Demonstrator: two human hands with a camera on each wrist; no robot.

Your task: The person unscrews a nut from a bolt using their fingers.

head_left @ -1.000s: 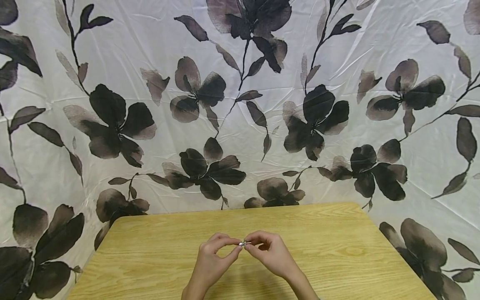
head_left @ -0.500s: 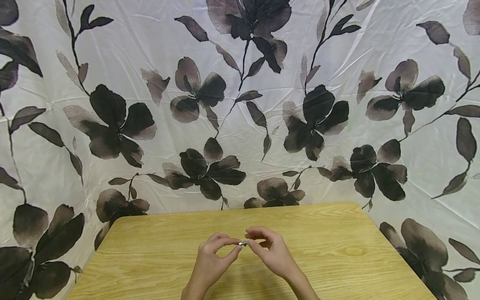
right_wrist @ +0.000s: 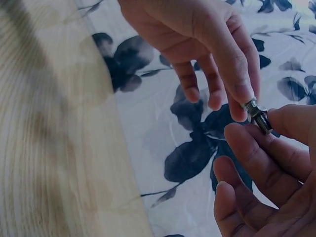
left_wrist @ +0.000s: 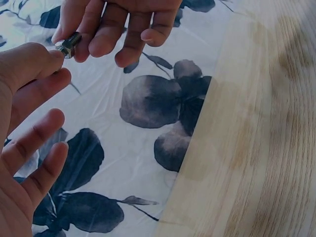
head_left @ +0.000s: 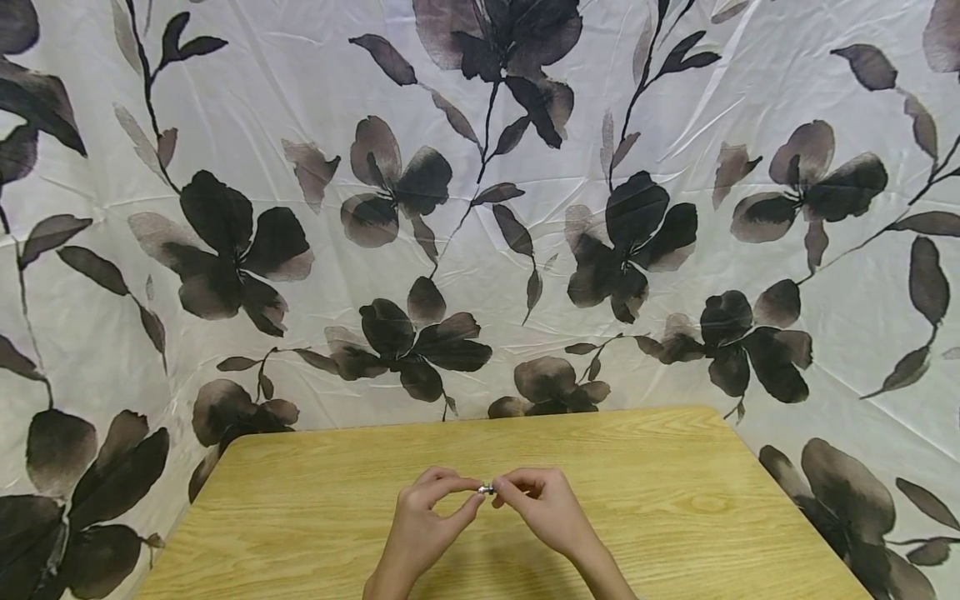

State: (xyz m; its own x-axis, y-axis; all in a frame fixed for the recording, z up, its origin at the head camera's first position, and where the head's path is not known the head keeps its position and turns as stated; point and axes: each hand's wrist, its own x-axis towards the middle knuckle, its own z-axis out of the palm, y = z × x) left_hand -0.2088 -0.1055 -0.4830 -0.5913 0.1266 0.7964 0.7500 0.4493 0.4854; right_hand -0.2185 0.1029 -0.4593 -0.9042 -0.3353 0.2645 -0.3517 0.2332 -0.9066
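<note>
A small metal bolt (right_wrist: 265,127) with a nut (right_wrist: 258,115) on its thread is held in the air between both hands, above the wooden table. My left hand (head_left: 426,521) pinches the bolt's head end between thumb and index finger. Its other fingers are spread apart in the left wrist view. My right hand (head_left: 549,510) has its thumb and index finger at the nut from the other side. In the right wrist view, the right thumb (right_wrist: 289,121) touches the nut's edge, and the threaded tip points toward this hand. Fingertips partly cover both the bolt and the nut.
A light wooden table (head_left: 322,500) with rounded far corners lies below the hands. Behind it and along both sides hangs a white cloth (head_left: 525,275) printed with dark flowers.
Half a second ago the right index finger was lifted away from the nut; now it is back down by the thumb. The left hand keeps its pinch in the same place.
</note>
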